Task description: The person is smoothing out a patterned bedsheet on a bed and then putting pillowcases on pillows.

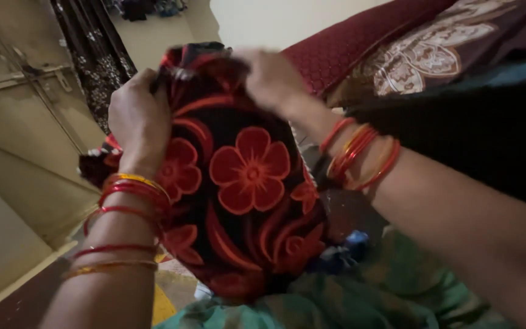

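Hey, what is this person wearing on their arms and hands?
Both forearms are bare, with no sleeves showing. The left wrist carries a stack of thin red and gold bangles, spread up the forearm. The right wrist wears a similar cluster of red and gold bangles.

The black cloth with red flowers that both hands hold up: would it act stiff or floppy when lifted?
Probably floppy: the black cloth with red flowers hangs and folds downward below the left hand and the right hand. It seems light, since the fingers alone pinch its top edge. It is unlikely to roll or break; it may sag or bunch up.
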